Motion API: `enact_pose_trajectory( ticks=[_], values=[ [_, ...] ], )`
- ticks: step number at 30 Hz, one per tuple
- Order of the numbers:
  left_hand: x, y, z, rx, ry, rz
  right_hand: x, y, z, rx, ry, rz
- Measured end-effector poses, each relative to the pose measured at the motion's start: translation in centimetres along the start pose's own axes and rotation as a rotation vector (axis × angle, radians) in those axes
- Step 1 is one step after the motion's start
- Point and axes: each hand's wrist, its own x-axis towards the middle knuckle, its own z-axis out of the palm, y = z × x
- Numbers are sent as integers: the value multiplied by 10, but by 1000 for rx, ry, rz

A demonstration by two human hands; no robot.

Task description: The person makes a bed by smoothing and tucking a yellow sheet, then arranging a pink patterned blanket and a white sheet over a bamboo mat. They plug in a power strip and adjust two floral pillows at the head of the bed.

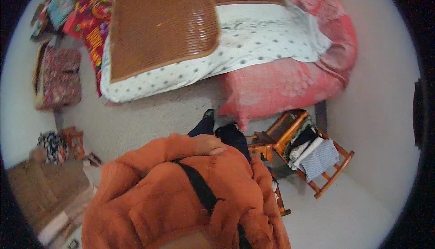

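On the left, a floral bag (63, 77), contents hidden. Near the middle, the left hand (209, 145) rests against the orange jacket (163, 199); either hand's finger spread I cannot tell. Right, a wooden chair (335, 173) bears folded clothes (321, 159).

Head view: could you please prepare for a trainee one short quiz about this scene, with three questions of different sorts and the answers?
1. Multiple choice: what lies on the white spotted sheet?
a) a brown mat
b) a blue bucket
c) a green box
2. True or false: the folded clothes rest on wooden furniture.
3. Open: what colour is the top under the person's left hand?

Key: 1. a; 2. true; 3. orange.
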Motion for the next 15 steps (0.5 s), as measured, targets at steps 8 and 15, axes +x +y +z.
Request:
enact_pose_trajectory(
  ticks=[8,15],
  values=[
    [81,26,-15,-31,-36,-59,114,-11,-88,551,38,98],
    [197,60,2,41,-36,-208,176,86,-191,306,334,161]
  ],
)
